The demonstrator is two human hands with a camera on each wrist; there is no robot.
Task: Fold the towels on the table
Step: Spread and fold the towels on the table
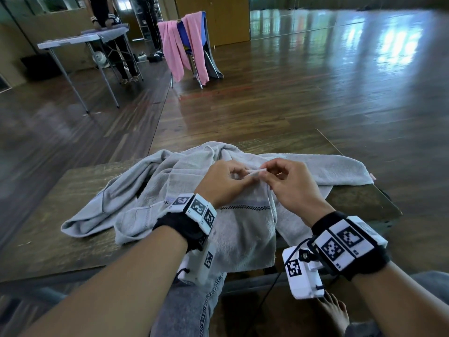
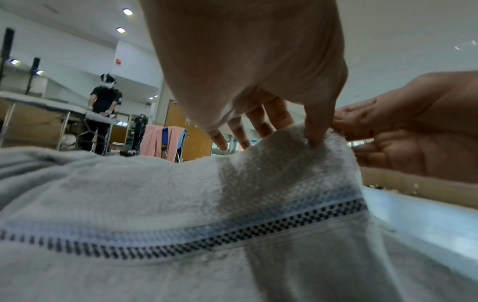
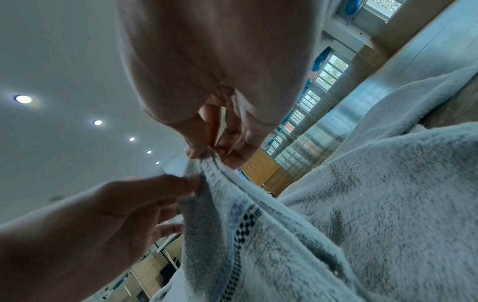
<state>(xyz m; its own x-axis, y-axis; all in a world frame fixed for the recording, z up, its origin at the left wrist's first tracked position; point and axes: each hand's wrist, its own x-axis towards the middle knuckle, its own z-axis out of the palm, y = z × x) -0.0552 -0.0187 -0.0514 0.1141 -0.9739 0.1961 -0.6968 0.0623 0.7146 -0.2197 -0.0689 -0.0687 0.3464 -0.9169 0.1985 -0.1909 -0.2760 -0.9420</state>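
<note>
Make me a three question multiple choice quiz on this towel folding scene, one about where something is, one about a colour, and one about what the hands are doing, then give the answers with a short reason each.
1. Where does the grey towel lie?
A. bunched on the wooden table
B. on the floor
C. over a chair

2. What colour are the cloths draped over the blue chair in the background?
A. green
B. pink
C. white

3. What are the left hand and right hand doing?
A. resting flat on the table
B. holding nothing in the air
C. both pinching one raised towel edge

Answers: 1 A, the head view shows it crumpled on the tabletop; 2 B, both hanging cloths are pink; 3 C, both wrist views show fingertips closed on the lifted edge.
</note>
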